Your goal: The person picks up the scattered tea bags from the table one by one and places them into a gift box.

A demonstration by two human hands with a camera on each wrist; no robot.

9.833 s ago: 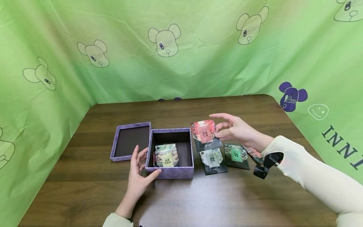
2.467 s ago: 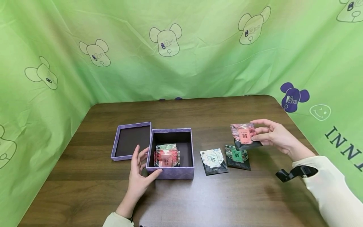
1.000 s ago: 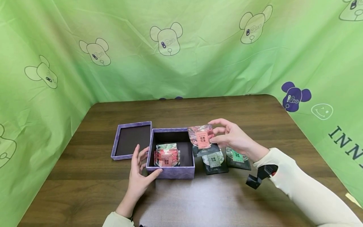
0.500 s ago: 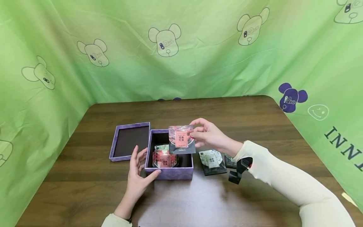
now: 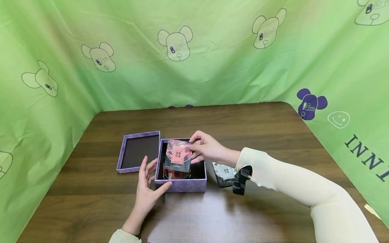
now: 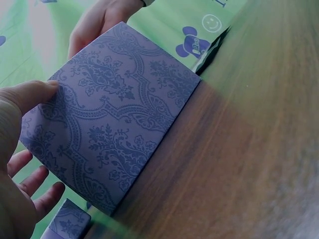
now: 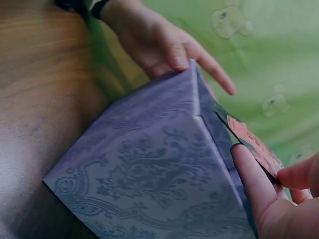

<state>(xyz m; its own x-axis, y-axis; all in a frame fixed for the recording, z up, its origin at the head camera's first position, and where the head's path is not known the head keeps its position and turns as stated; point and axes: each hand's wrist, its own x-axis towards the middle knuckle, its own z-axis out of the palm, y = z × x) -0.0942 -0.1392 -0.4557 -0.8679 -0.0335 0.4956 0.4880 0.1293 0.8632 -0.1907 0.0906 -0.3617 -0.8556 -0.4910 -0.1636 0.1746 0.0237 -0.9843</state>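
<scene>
My right hand (image 5: 206,147) pinches a tea sachet (image 5: 178,155) with a pink label by its right edge, tilted over the open purple box (image 5: 181,186). In the right wrist view the thumb and fingers hold the sachet (image 7: 249,139) at the box's opening. Below it in the box, a red tea sachet (image 5: 176,174) shows in part; what lies under that is hidden. My left hand (image 5: 148,189) rests at the box's front left corner. Its thumb touches the patterned front wall (image 6: 109,109), and the other fingers extend loosely along the left side.
The purple lid (image 5: 139,152) lies with its dark inside up, left of the box. To the right, a white-labelled tea sachet (image 5: 224,173) lies on the wooden table (image 5: 194,219), partly behind the right wrist camera (image 5: 240,184). A green curtain (image 5: 194,77) stands behind.
My right hand has carried the pink-labelled sachet leftward from the table to above the box. Earlier, a red sachet came to lie inside the box. My left hand stayed at the corner.
</scene>
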